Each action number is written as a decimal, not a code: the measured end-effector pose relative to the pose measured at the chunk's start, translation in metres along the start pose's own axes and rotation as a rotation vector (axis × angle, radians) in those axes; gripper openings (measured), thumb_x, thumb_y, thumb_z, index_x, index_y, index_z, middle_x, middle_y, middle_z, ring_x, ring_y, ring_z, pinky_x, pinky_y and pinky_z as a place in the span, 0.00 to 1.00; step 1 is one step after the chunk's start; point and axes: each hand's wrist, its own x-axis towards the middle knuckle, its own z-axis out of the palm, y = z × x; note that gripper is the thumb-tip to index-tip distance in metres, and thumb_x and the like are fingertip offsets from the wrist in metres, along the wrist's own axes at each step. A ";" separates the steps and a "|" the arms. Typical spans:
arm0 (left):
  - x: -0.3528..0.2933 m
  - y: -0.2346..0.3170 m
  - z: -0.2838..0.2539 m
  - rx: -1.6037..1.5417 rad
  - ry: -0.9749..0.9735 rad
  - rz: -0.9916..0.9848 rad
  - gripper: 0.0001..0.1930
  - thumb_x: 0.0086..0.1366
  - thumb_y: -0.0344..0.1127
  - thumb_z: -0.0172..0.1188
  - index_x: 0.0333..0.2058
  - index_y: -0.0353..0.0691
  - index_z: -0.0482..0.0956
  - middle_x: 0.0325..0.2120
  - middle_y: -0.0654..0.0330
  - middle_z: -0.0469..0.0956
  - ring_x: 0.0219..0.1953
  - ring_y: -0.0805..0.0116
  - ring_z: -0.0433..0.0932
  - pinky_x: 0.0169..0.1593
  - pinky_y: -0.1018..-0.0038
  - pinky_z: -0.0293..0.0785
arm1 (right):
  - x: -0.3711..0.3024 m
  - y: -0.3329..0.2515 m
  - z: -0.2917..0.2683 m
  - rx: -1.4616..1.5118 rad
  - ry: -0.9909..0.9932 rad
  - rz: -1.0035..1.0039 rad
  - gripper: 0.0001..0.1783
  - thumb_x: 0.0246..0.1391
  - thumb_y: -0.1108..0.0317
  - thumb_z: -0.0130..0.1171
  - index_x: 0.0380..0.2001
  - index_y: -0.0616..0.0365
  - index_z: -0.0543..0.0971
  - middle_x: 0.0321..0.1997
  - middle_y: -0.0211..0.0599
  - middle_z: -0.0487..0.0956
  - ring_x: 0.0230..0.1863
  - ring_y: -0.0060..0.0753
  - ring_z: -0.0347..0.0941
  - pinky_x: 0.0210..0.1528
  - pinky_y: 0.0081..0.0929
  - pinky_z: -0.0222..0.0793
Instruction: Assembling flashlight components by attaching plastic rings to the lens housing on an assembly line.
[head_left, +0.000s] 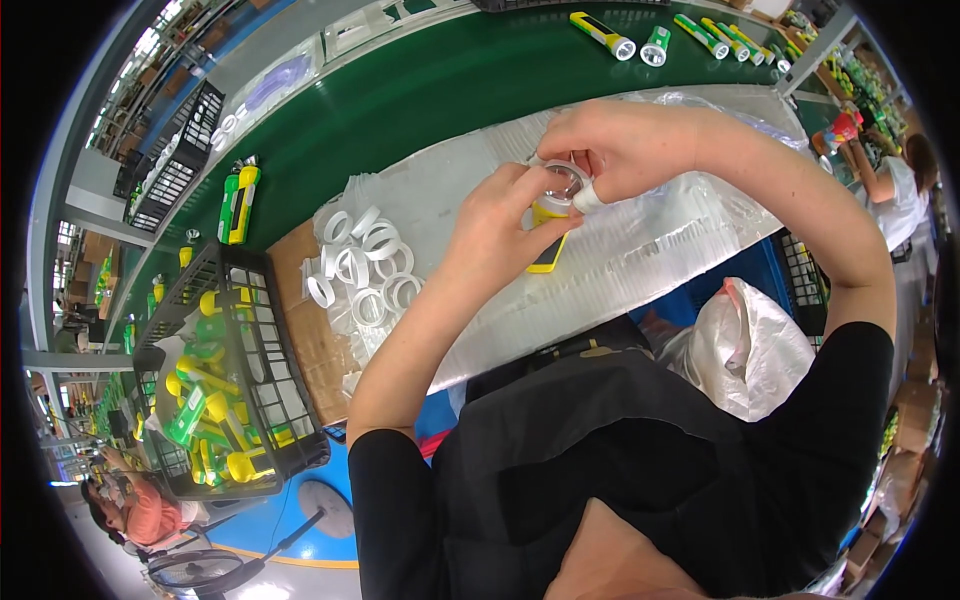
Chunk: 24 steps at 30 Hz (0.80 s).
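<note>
Both hands meet over the bench around a yellow flashlight (547, 257) with a dark panel on its handle. Its round head, with a clear lens and a whitish rim, points up between the fingers. My left hand (505, 218) is closed about the near left side of the head. From the far right, my right hand (630, 145) grips the rim with bent fingers; white covers show on some of its fingertips. To the left of my left forearm lies a loose pile of white plastic rings (368, 262). The fingers hide part of the flashlight's head.
A black crate (265, 360) of green and yellow flashlights stands at the left. More flashlights (700, 36) lie on the green belt (430, 95) beyond the plastic-covered work surface (440, 180). A white sack (745, 350) sits low at the right. Other people are at both sides.
</note>
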 end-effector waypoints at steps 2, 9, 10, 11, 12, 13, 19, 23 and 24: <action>-0.001 0.000 0.003 0.016 0.002 -0.005 0.19 0.48 0.35 0.73 0.39 0.45 0.78 0.33 0.56 0.77 0.35 0.55 0.78 0.37 0.64 0.74 | -0.003 0.002 0.003 0.011 0.022 0.002 0.13 0.36 0.79 0.60 0.30 0.63 0.73 0.27 0.41 0.73 0.27 0.40 0.70 0.28 0.33 0.67; 0.005 0.005 0.015 0.118 0.033 -0.072 0.18 0.48 0.36 0.72 0.39 0.48 0.78 0.28 0.57 0.74 0.31 0.57 0.76 0.34 0.64 0.74 | -0.007 0.005 0.040 -0.103 0.331 0.323 0.17 0.40 0.64 0.64 0.30 0.64 0.73 0.23 0.45 0.74 0.27 0.43 0.73 0.28 0.36 0.66; 0.006 0.004 0.016 0.116 0.038 -0.073 0.18 0.48 0.36 0.72 0.39 0.48 0.78 0.28 0.57 0.74 0.31 0.57 0.76 0.34 0.64 0.74 | -0.006 0.002 0.041 -0.172 0.427 0.363 0.18 0.40 0.62 0.64 0.30 0.64 0.73 0.23 0.46 0.74 0.27 0.44 0.73 0.28 0.37 0.67; 0.006 0.002 0.015 0.093 0.037 -0.077 0.17 0.49 0.37 0.72 0.39 0.48 0.78 0.28 0.57 0.74 0.31 0.57 0.76 0.33 0.64 0.73 | -0.007 0.000 0.038 -0.177 0.424 0.360 0.18 0.40 0.62 0.64 0.30 0.64 0.73 0.23 0.46 0.74 0.27 0.44 0.73 0.28 0.37 0.67; 0.005 0.001 0.015 0.070 0.036 -0.082 0.17 0.49 0.37 0.72 0.38 0.48 0.78 0.27 0.57 0.73 0.30 0.58 0.76 0.32 0.64 0.73 | -0.008 -0.003 0.032 -0.152 0.349 0.402 0.17 0.40 0.64 0.63 0.31 0.64 0.73 0.24 0.46 0.75 0.28 0.44 0.73 0.29 0.38 0.67; 0.005 -0.001 0.014 0.069 0.035 -0.077 0.17 0.49 0.37 0.72 0.38 0.48 0.78 0.27 0.57 0.73 0.30 0.58 0.76 0.32 0.64 0.73 | -0.009 -0.006 0.028 -0.125 0.282 0.450 0.16 0.40 0.67 0.61 0.33 0.64 0.73 0.25 0.45 0.75 0.28 0.45 0.73 0.29 0.38 0.67; 0.003 -0.001 0.014 0.018 0.053 -0.016 0.17 0.48 0.38 0.73 0.37 0.48 0.79 0.26 0.58 0.73 0.29 0.59 0.75 0.32 0.64 0.72 | -0.017 0.025 0.022 -0.053 0.220 -0.134 0.18 0.38 0.77 0.54 0.38 0.65 0.71 0.28 0.44 0.76 0.29 0.44 0.73 0.28 0.37 0.66; 0.002 -0.001 0.015 0.098 0.053 -0.019 0.17 0.46 0.38 0.74 0.36 0.49 0.79 0.26 0.59 0.72 0.29 0.60 0.75 0.32 0.64 0.71 | -0.014 0.008 0.025 -0.022 0.147 0.174 0.18 0.42 0.70 0.60 0.38 0.66 0.71 0.27 0.45 0.75 0.29 0.44 0.73 0.29 0.36 0.67; 0.003 -0.002 0.015 0.133 0.039 -0.038 0.18 0.46 0.38 0.74 0.36 0.49 0.79 0.25 0.59 0.72 0.29 0.60 0.75 0.32 0.65 0.72 | -0.009 0.006 0.035 -0.110 0.237 0.311 0.21 0.44 0.64 0.63 0.38 0.67 0.71 0.27 0.45 0.75 0.29 0.44 0.74 0.29 0.36 0.67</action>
